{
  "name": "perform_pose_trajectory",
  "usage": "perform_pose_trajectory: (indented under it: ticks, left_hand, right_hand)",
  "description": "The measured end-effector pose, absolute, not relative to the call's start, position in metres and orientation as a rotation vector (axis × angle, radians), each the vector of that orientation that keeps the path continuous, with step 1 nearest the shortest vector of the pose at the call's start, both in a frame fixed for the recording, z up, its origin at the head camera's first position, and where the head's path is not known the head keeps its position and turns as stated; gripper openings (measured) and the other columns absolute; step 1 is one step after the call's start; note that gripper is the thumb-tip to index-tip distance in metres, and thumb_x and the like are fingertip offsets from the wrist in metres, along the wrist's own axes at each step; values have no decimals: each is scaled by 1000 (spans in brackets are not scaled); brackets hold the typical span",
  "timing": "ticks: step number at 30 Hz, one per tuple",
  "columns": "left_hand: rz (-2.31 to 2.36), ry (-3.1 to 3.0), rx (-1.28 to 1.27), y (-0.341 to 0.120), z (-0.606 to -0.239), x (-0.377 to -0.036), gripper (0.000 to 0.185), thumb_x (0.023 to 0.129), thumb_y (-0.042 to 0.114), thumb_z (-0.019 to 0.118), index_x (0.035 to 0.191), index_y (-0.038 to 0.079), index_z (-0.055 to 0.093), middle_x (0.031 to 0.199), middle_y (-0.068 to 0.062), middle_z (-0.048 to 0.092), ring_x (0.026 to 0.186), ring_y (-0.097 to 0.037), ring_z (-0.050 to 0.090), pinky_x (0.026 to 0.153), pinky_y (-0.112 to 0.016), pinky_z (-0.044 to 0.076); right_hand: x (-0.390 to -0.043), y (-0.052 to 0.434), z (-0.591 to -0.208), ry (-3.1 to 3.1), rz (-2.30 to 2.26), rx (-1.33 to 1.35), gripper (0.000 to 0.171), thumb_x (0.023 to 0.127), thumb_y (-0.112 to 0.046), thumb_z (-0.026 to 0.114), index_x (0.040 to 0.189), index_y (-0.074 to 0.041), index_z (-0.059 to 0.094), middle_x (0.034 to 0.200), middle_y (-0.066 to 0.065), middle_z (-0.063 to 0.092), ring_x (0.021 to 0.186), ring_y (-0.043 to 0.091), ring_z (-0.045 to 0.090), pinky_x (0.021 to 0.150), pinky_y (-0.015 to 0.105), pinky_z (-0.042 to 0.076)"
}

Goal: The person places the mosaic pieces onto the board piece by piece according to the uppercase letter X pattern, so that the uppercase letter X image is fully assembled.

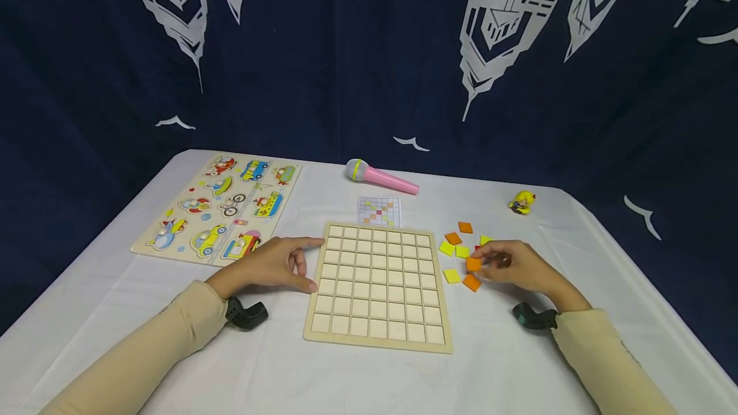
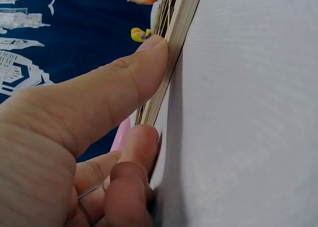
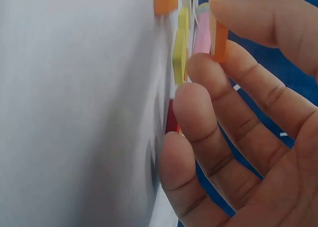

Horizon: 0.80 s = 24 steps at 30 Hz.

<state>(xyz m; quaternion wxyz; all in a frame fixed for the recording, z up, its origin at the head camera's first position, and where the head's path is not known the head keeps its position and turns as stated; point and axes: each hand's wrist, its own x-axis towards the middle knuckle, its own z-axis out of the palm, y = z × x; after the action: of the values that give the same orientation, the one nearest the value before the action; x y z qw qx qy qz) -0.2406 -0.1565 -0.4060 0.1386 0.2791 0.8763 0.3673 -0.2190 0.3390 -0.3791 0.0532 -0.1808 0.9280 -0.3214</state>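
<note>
Two hands | left hand [image 1: 271,268] steadies grid board [image 1: 377,287] | right hand [image 1: 516,266] pinches orange tile [image 1: 473,264]

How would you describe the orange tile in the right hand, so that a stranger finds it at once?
Start at the wooden grid board in the middle of the table. Just right of it lie loose yellow and orange tiles. The orange tile is the one pinched in the right hand's fingertips; the others lie untouched.

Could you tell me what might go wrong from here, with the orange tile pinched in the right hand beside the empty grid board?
The right hand pinches the orange tile only at its edges, so it could slip. The loose tiles lie close under that hand and might get knocked aside. The left hand only presses the grid board at one edge, so the board may slide on the white cloth when a tile goes in.
</note>
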Motion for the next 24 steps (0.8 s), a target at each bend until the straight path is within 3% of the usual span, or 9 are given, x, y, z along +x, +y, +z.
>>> perform_pose_trajectory:
  ticks: [14,24]
  left_hand:
    - [1084,2532,798,-159,-408,-240,92,80,28,97,156,-2,54,81,3,67,65,-14,56,60,-26,42]
    - [1079,2533,800,-156,-407,-240,92,81,27,97,156,-2,54,81,3,67,64,-14,56,60,-25,42]
  right_hand:
    - [-222,318,-373,2851,-1025,-628,23,90,1,82,113,1,78,92,1,70,80,17,60,70,26,52]
    - [-227,300,-368,2830,-1073,-648,25,91,-3,84,114,4,77,111,15,77,83,18,64,72,26,54]
